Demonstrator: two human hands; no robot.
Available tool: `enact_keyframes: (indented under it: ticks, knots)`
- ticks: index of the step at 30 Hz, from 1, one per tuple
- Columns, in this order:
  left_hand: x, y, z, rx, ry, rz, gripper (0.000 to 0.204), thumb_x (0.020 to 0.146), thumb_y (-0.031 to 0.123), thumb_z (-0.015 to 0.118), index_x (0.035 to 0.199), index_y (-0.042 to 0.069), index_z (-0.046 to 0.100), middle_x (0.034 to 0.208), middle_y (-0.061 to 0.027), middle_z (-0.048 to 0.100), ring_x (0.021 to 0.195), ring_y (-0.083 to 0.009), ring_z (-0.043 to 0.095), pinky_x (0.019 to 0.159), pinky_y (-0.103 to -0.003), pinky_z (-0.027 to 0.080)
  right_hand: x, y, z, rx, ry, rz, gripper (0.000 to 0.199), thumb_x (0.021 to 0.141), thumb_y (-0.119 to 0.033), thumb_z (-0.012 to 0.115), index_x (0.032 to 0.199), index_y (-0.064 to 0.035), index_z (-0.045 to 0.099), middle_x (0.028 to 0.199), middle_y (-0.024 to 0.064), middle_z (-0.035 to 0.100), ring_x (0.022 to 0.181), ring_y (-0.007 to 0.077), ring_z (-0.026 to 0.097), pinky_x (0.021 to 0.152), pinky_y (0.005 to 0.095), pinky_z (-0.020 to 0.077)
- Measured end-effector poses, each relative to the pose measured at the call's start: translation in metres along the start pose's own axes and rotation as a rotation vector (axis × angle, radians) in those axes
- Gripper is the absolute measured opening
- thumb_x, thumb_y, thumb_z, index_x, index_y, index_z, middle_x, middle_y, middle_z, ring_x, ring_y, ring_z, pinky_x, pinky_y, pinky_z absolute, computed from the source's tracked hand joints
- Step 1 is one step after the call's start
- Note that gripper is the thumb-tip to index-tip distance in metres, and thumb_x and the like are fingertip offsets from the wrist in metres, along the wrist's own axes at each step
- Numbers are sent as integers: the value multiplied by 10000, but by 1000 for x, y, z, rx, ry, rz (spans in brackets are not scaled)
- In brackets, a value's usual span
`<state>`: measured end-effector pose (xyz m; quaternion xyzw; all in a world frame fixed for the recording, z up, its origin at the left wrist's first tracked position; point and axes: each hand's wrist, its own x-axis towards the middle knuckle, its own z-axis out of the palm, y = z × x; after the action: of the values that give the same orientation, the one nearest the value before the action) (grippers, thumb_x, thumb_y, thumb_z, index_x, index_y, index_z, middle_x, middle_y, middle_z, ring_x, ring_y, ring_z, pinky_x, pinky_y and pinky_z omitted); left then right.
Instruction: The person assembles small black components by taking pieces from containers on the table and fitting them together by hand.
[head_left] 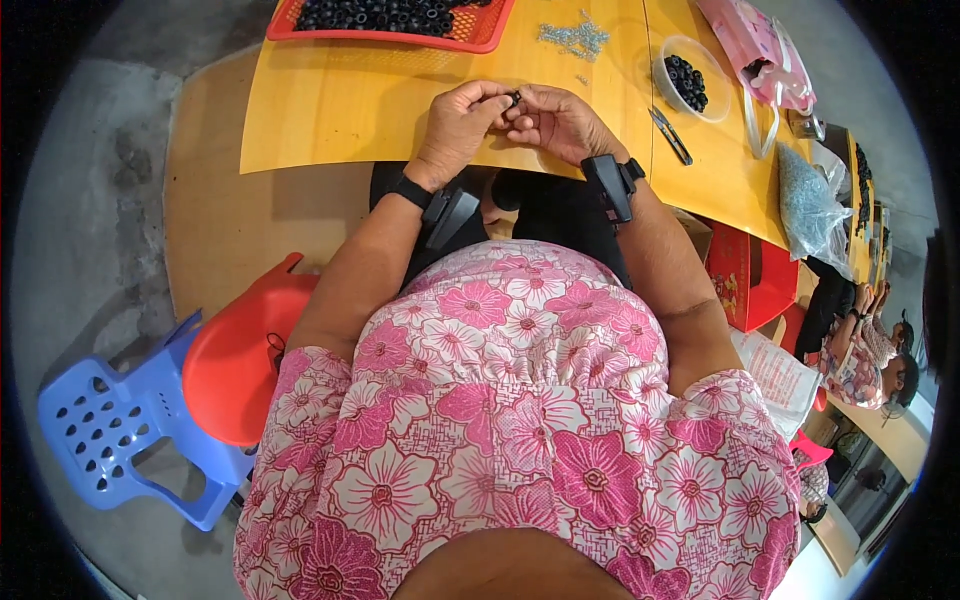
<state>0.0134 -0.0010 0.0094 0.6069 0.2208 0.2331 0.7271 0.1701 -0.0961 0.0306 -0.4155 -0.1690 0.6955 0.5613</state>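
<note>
Left hand [465,118] and right hand [556,122] meet above the yellow counter's [345,125] near edge. The left grip pinches a small black part [515,98] between them; whether the right also closes on it cannot be told.

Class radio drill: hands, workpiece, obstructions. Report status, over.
Left hand, right hand: together at small black part. Part partly hidden. Thread snips lie right, apart.

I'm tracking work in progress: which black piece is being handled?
The single black piece held where the left hand and right hand meet; those in the red basket and clear round bowl lie heaped, untouched.
</note>
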Motion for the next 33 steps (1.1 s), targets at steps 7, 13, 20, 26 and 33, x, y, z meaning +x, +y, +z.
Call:
enact_keyframes:
  ticks: [7,13,20,26,33]
  knots:
    - [-1,0,0,-23,17,-9,179,874,83,594,1007,-34,615,834,-32,639,713,-73,580,653,-196,491,1,0,-4,-2,34,15,256,902,-217,584,1019,10,600,814,47,607,726,121,584,810,333,540]
    - [0,-6,0,-31,20,8,192,876,91,598,1031,-20,613,856,-33,642,728,-80,593,665,-201,494,2,3,-7,-31,49,-42,198,893,-186,602,971,-4,600,793,40,603,696,114,580,728,304,557]
    - [0,-2,-2,29,17,-16,181,883,107,604,1025,-4,616,842,-28,641,759,-81,608,678,-206,499,2,5,-2,-104,195,-99,158,893,-148,596,936,4,589,782,62,611,647,128,588,708,321,570]
    - [-1,-2,-2,26,32,-17,175,879,116,614,1007,-4,618,817,-31,641,730,-83,607,672,-209,499,0,3,4,-126,222,-115,151,896,-120,583,957,18,591,790,71,615,669,144,607,706,377,585]
    - [-3,-5,-2,27,30,-5,171,876,106,618,1003,-8,615,819,-34,643,746,-86,616,668,-206,500,1,1,-2,-162,143,-70,174,901,-178,587,955,-12,591,784,41,602,674,121,595,702,264,542]
